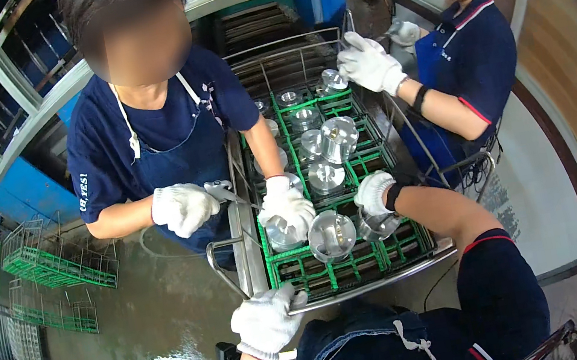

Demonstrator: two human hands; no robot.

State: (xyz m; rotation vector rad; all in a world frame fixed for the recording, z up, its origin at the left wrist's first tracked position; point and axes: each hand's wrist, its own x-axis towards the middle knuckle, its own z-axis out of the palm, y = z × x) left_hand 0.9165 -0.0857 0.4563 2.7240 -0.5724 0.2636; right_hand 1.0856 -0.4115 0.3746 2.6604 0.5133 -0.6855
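Note:
My left hand [267, 325], in a white glove, is closed at the near left corner of the cart frame [378, 279], fingers over its rail. My right hand [376, 194], also gloved, reaches in from the right and grips a round metal part [379, 227] that lies tilted on the green-coated wire rack [305, 280]. Its fingertips are partly hidden. Left of that part stands a hollow, shiny metal cylinder [332, 236]. Several similar machined parts sit farther back, among them a large cylinder [337, 140] and a flanged one [326, 177].
Across the cart's left side, a co-worker's gloved hand [285, 207] covers a metal part; the other holds a grey tool [220, 190]. Another co-worker's glove [370, 63] is raised at the far right. Green wire baskets [59, 266] stand on the wet floor at left.

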